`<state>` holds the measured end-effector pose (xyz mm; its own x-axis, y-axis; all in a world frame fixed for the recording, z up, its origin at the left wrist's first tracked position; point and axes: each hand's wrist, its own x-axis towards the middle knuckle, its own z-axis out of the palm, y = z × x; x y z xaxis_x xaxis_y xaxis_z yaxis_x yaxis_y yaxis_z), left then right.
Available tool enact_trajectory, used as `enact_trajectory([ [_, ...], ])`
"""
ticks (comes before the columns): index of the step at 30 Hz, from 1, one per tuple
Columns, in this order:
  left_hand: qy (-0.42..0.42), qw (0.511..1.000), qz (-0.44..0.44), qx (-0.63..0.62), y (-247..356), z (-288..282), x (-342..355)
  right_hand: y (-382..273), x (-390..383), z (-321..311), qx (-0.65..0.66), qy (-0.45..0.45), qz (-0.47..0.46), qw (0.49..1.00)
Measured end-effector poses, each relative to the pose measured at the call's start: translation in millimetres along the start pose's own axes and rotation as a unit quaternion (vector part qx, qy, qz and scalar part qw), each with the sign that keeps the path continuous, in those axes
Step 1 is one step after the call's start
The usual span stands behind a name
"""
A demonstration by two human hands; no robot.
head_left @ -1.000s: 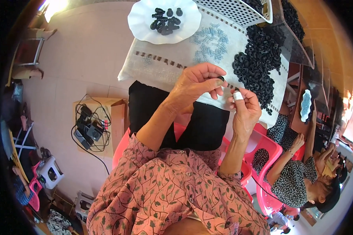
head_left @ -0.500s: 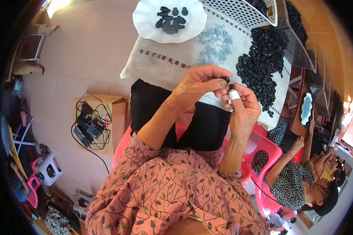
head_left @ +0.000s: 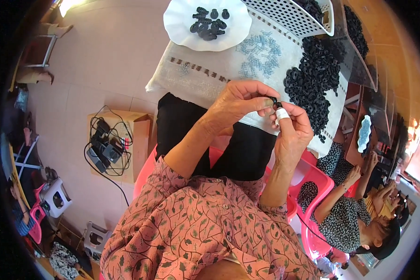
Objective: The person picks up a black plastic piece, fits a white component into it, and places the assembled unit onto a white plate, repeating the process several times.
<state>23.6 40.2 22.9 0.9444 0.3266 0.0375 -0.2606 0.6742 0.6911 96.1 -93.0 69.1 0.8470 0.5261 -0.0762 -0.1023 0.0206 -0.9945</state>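
In front of me, over the near edge of the cloth-covered table (head_left: 198, 84), my two hands meet. My left hand (head_left: 242, 103) pinches a small black plastic part (head_left: 274, 99) between thumb and forefinger. A second small black part (head_left: 279, 105) is pinched in my right hand (head_left: 292, 130), whose thumb has a white wrapping (head_left: 282, 113) at the tip. The two parts touch or nearly touch; fingers hide most of both. Just beyond my right hand lies a heap of similar black parts (head_left: 312, 77). Farther left, a white wavy-rimmed plate (head_left: 175, 28) carries several black pieces.
A white perforated basket (head_left: 289, 19) with more black parts stands at the far right of the table. To the left, a cardboard box (head_left: 140, 144) on the floor bears black adapters and cables (head_left: 108, 151). Another person (head_left: 345, 210) works at right, beside a pink chair (head_left: 312, 186).
My hands have brought the two black parts closer together, closing the small gap between them. The whole view has shifted slightly.
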Motion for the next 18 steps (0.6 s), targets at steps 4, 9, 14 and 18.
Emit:
enact_trajectory([
  [4,0.003,1.000,0.002,0.009,2.0,0.5,-0.1,-0.7,0.8,1.1,-0.010,-0.002,-0.001,1.000],
  [9,0.004,1.000,-0.001,0.001,1.7,0.0,0.2,1.4,2.2,-1.3,0.034,-0.015,0.021,0.999],
  [14,0.005,1.000,-0.001,-0.009,-0.9,-0.6,0.5,4.0,2.7,-1.8,0.051,-0.030,0.017,0.998],
  [18,0.016,1.000,-0.009,0.003,-0.7,-2.1,0.7,2.3,2.9,-1.2,0.062,-0.035,0.027,0.997],
])
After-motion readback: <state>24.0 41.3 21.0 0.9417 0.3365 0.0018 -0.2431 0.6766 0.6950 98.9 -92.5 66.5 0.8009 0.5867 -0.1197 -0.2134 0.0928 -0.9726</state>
